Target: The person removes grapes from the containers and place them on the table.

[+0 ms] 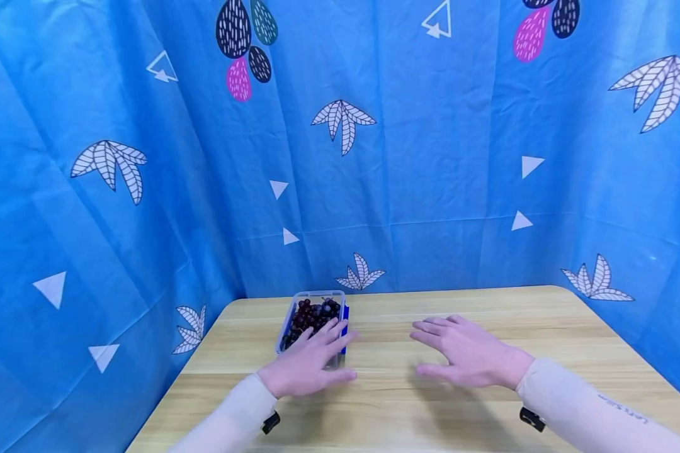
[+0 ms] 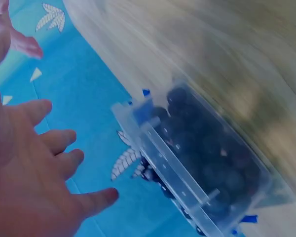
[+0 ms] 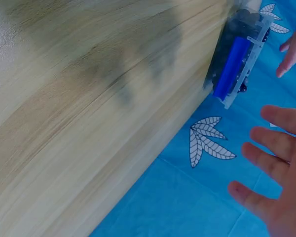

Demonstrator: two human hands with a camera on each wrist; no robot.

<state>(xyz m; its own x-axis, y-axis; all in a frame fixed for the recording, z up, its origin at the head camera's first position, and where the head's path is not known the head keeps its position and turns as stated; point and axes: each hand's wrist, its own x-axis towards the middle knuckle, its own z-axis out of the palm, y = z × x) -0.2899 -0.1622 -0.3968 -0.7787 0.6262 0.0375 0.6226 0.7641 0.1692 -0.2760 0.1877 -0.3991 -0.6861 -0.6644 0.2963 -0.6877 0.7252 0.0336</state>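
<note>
A clear plastic box [image 1: 281, 327] full of dark grapes [image 1: 311, 314] stands toward the back left of the table. Blue latches show on its sides, one of them a blue latch [image 3: 232, 68] in the right wrist view. My left hand [image 1: 311, 362], fingers spread and straight, hovers in front of the box and overlaps its near right corner in the head view. In the left wrist view the fingertips stand apart from the box wall. My right hand [image 1: 470, 353] is held over the middle right of the table, fingers extended toward the left, holding nothing.
The light wooden table [image 1: 396, 402] ends at rounded back corners. A blue patterned curtain [image 1: 430, 189] hangs behind it and along both sides. Shadows of the hands fall on the tabletop.
</note>
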